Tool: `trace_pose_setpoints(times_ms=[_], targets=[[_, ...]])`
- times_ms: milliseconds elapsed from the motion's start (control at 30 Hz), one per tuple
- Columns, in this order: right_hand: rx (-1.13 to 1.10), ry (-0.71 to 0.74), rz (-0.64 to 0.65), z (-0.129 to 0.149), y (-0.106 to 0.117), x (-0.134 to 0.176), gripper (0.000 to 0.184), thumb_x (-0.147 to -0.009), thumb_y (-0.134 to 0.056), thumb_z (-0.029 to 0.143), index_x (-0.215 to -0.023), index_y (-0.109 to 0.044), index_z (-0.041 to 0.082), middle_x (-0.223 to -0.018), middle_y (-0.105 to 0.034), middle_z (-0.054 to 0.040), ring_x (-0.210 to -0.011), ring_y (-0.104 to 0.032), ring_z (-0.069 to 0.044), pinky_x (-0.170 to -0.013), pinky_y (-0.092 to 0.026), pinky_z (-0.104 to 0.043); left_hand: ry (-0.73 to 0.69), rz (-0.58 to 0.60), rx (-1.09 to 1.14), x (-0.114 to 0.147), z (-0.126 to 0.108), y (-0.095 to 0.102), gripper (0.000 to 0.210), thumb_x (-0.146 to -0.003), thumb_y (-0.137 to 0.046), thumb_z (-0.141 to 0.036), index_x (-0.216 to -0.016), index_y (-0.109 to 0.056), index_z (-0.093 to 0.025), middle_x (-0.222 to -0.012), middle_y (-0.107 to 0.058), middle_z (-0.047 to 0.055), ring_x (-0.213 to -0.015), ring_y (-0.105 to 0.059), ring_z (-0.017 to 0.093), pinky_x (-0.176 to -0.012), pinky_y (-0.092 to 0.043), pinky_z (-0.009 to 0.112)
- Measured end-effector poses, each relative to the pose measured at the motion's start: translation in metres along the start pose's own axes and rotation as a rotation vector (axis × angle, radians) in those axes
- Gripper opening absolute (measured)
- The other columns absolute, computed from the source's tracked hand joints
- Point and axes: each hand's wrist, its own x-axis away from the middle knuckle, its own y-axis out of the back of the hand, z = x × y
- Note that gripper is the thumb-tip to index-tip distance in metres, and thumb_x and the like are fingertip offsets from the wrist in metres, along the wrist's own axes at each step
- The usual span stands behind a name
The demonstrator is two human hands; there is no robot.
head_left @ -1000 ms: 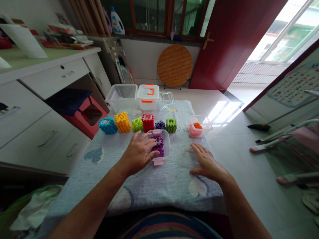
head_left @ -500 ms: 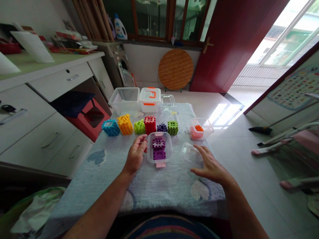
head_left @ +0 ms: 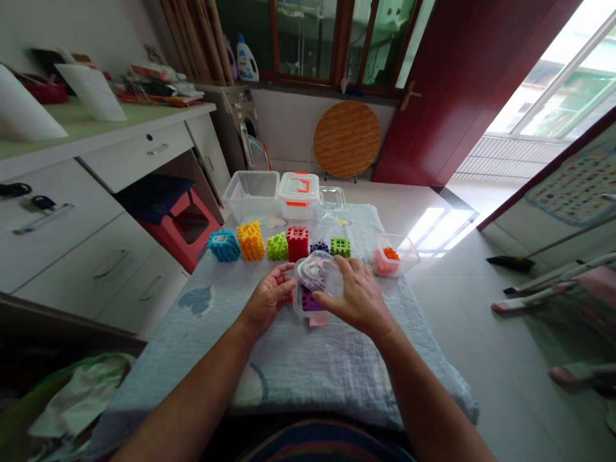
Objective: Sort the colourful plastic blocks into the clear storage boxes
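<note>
A small clear plastic container [head_left: 299, 310] with a pink latch [head_left: 317, 319] at its near side stands in front of me. Purple interlocking blocks [head_left: 308, 301] lie inside it, partly covered from view. At its left wall, my left hand [head_left: 270, 298] has its fingers curled against the side, steadying it. My right hand [head_left: 360, 296] grips a clear plastic lid [head_left: 315, 269] between thumb and fingers. The lid is tilted over the container's top. Whether its edge touches the rim I cannot tell.
Behind stand blue [head_left: 224, 246], yellow [head_left: 251, 241], lime [head_left: 278, 246], red [head_left: 298, 244], dark purple and green [head_left: 340, 247] block stacks. Farther back are a large clear bin [head_left: 253, 196] and an orange-latched box [head_left: 298, 194]. To the right, another container [head_left: 407, 253] holds orange pieces.
My right hand has picked the clear lid up from the cloth and brought it left over the container. My left hand stays at the container's left side. The view has shifted slightly.
</note>
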Motion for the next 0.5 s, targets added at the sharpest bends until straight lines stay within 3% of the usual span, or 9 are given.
trace_pose_setpoints(times_ms=[167,367,500], targets=[[0.095,-0.067,0.015,0.015,-0.015,0.002,0.068,-0.076,-0.066,0.066,-0.127,-0.056,0.021,-0.118,-0.060,-0.0134,-0.109,-0.057,-0.032,-0.092,-0.046,-0.044,0.026,0.015,0.014,0.003,-0.001,-0.001,0.057,-0.070,-0.080,-0.024,-0.120,-0.053,-0.020,-0.077,-0.063,-0.002,-0.056,-0.059,0.010,-0.053,-0.048,0.021],[0.105,-0.108,0.064,0.014,-0.007,0.012,0.042,-0.089,-0.057,0.052,-0.117,-0.058,0.021,-0.109,-0.064,-0.0105,-0.098,-0.064,-0.025,-0.081,-0.047,-0.035,0.038,0.039,0.049,0.003,-0.002,0.000,0.050,-0.075,-0.073,-0.026,-0.120,-0.052,-0.018,-0.074,-0.061,-0.002,-0.054,-0.057,0.011,-0.050,-0.051,0.023],[0.126,-0.146,0.084,0.014,-0.006,0.013,0.040,-0.092,-0.052,0.054,-0.113,-0.058,0.021,-0.106,-0.068,-0.0123,-0.090,-0.067,-0.026,-0.074,-0.047,-0.035,0.034,0.048,0.056,0.004,0.000,0.000,0.050,-0.079,-0.072,-0.034,-0.122,-0.052,-0.019,-0.079,-0.061,-0.001,-0.058,-0.059,0.012,-0.050,-0.050,0.023]])
